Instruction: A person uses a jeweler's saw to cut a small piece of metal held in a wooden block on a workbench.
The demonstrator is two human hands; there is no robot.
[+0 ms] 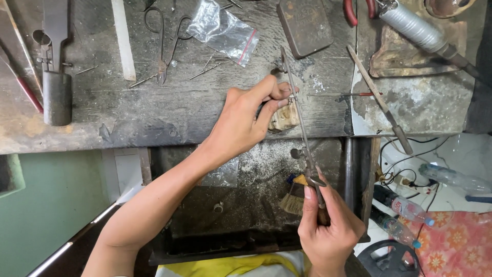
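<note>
In the head view, the right hand [328, 228] is closed around the wooden handle of a jeweller's saw [301, 125], whose thin frame runs up and away from it toward the left hand [246, 120]. The left hand pinches a small metal piece [292, 98] between thumb and fingers, pressed against the wooden bench pin [283, 119] just below its fingertips at the edge of the tabletop [154, 107]. The saw meets the piece, so cutting appears to be under way; how deep it has gone is too small to tell. A brush [293, 197] lies just left of the right hand.
</note>
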